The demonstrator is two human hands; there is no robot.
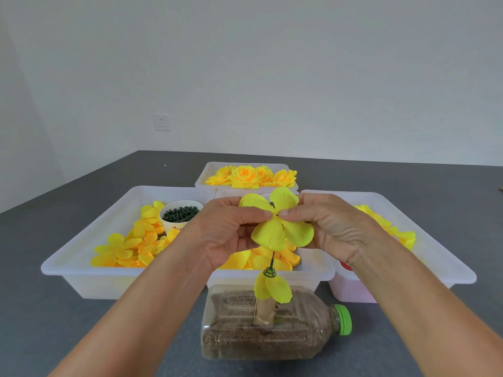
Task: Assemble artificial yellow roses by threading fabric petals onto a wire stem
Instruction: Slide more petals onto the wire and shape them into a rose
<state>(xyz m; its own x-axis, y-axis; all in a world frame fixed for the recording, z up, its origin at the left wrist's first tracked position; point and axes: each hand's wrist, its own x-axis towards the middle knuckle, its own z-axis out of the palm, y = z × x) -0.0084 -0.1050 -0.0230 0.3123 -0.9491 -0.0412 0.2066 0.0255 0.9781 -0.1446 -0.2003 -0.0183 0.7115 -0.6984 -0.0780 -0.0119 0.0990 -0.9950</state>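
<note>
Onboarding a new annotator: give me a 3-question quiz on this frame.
1. True or false: both hands pinch the four-lobed petal piece near its centre.
2. What holds the stem upright? A) white cup B) bottle lying on its side C) far tray
3. What fills the white cup?

Key:
1. True: left hand, right hand.
2. B, the bottle, green-capped, filled with brown grains.
3. Small dark green pieces.
</note>
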